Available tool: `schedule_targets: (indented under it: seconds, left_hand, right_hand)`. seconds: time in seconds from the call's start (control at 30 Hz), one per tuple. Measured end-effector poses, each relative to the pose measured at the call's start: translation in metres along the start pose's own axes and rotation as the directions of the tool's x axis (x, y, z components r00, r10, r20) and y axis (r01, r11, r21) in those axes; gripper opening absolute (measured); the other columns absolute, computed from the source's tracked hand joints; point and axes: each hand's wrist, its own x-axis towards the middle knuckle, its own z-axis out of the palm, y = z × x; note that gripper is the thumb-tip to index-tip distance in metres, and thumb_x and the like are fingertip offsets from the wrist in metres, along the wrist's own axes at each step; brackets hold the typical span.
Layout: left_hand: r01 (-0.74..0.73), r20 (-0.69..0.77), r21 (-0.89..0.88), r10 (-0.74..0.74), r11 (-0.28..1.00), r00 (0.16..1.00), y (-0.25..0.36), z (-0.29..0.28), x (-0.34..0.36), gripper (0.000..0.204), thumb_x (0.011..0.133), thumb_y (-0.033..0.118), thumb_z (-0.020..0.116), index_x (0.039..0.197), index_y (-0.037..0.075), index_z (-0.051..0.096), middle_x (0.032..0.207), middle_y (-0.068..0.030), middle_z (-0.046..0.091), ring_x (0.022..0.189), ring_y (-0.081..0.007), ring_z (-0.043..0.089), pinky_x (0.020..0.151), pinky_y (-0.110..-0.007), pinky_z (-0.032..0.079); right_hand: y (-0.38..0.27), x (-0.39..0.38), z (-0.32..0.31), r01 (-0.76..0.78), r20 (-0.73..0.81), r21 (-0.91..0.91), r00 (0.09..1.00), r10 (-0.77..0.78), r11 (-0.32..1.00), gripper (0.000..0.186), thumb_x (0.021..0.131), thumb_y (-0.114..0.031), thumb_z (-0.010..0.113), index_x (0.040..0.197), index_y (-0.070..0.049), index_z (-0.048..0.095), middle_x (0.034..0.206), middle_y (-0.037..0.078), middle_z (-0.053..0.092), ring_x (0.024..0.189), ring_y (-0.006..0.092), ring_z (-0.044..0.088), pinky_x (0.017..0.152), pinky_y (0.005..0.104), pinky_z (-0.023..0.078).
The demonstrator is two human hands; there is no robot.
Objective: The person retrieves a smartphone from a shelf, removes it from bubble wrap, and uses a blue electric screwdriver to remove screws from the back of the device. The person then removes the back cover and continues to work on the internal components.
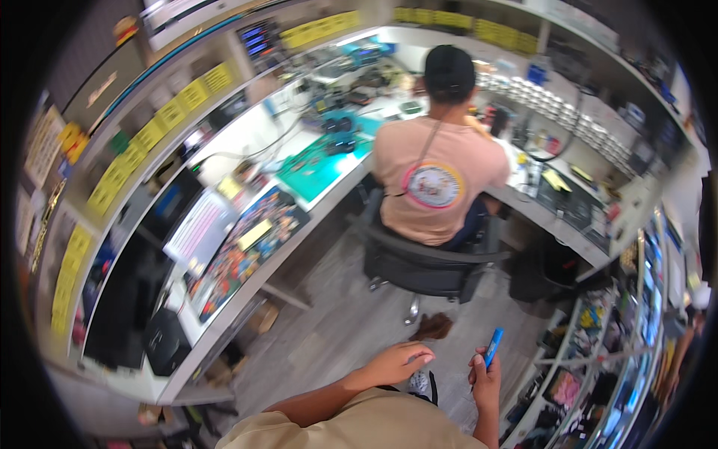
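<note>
My right hand [485,379] is closed round a slim blue pen-shaped thing [493,348], held upright with its upper part standing above my fingers. Its exact kind is not clear. In front of my body, to the left of that, my left hand [400,364] is held palm down with nothing seen in it. The fingers there are loosely bent and the thumb stands apart. Both hands are over the floor, away from the desks.
Ahead, a person in a cap and pink shirt [441,176] sits on a black office chair [434,266] at a corner workbench. A green mat [318,176] and a monitor [131,299] are on the left desk. Loaded shelves [576,382] stand at the right.
</note>
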Motion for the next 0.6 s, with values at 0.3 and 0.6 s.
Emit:
schedule_targets:
  seconds: [0.3, 0.6]
  left_hand:
    - [0.226, -0.431, 0.006, -0.201, 0.974, 0.88, 0.009, 0.0, -0.119, 0.029, 0.111, 0.029, 0.057, 0.121, 0.005, 0.072, 0.111, -0.0143, 0.072, 0.104, -0.0327, 0.067, 0.092, -0.044, 0.052]
    - [0.271, -0.813, -0.133, -0.262, 0.953, 0.52, -0.023, -0.024, -0.304, 0.031, 0.111, 0.03, 0.058, 0.122, 0.005, 0.072, 0.114, -0.0136, 0.073, 0.109, -0.0327, 0.067, 0.097, -0.043, 0.052]
  right_hand:
    - [0.001, 0.055, 0.089, -0.017, 0.593, -0.133, 0.8, 0.093, 0.991, 0.036, 0.109, -0.026, 0.064, 0.136, -0.004, 0.056, 0.092, 0.002, 0.06, 0.061, 0.0038, 0.048, 0.055, 0.0222, 0.041]
    - [0.001, -0.036, 0.307, 0.163, 0.911, -0.249, 0.373, 0.173, 0.955, 0.035, 0.108, -0.024, 0.065, 0.136, -0.005, 0.057, 0.095, 0.001, 0.061, 0.062, 0.0048, 0.049, 0.056, 0.0224, 0.041]
